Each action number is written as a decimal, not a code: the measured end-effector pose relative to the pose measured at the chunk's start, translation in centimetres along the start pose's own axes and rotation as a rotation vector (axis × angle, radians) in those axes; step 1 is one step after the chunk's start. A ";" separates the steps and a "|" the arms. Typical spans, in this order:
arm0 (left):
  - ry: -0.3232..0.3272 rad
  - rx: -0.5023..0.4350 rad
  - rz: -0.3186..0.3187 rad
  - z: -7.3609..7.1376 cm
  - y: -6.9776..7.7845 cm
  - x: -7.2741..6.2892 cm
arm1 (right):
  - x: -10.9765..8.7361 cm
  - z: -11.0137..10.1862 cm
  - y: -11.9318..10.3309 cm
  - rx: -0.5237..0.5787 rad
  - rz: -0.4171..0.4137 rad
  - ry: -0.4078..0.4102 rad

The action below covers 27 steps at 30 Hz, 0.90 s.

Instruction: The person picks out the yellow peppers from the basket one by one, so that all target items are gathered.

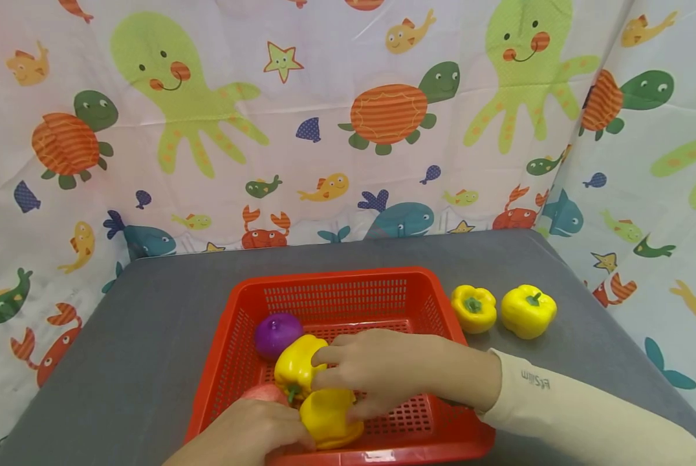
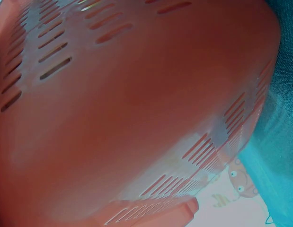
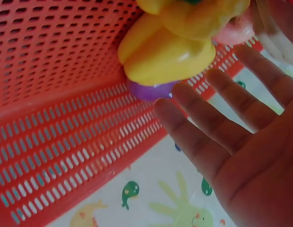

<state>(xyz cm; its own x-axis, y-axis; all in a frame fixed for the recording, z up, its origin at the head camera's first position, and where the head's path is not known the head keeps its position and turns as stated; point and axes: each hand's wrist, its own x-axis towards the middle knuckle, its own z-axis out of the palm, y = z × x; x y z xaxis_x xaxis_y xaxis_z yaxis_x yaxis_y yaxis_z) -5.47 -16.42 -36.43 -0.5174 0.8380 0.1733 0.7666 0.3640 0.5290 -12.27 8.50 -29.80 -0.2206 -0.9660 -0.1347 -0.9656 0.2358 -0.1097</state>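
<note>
Inside a red plastic basket (image 1: 348, 279) lie two yellow bell peppers, a purple onion (image 1: 278, 335) and a pink round item (image 1: 266, 392), partly covered. My right hand (image 1: 377, 362) reaches over the basket's right wall. Its fingers are spread and fairly straight beside the upper pepper (image 1: 299, 364) and above the lower pepper (image 1: 332, 419). In the right wrist view, those fingers (image 3: 208, 142) stand extended with the palm bare. My left hand (image 1: 249, 430) is at the basket's near left, against the pink item and beside the lower pepper; its fingertips are hidden.
Two more yellow bell peppers, one nearer the basket (image 1: 474, 309) and one farther right (image 1: 528, 312), stand on the grey table (image 1: 150, 336). A patterned curtain (image 1: 325, 129) hangs behind. The left wrist view is mostly filled by the basket's slotted wall (image 2: 137, 104).
</note>
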 end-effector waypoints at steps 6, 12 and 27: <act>0.049 0.028 0.062 0.3 -0.2 0.1 | 1.0 0.5 -0.3 0.008 0.014 -0.068; 0.079 0.055 0.099 0.4 -0.3 0.1 | 1.9 0.9 -0.5 -0.012 0.048 -0.085; 0.034 0.044 0.040 0.2 -0.1 0.0 | 3.1 2.3 -1.4 0.002 0.176 -0.260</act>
<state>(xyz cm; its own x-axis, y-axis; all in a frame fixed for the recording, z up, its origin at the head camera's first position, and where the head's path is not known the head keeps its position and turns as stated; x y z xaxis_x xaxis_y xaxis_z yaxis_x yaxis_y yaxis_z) -5.51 -16.35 -36.60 -0.4978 0.8383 0.2223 0.8027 0.3482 0.4842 -11.29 5.40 -32.29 -0.3412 -0.8511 -0.3990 -0.9156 0.3970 -0.0639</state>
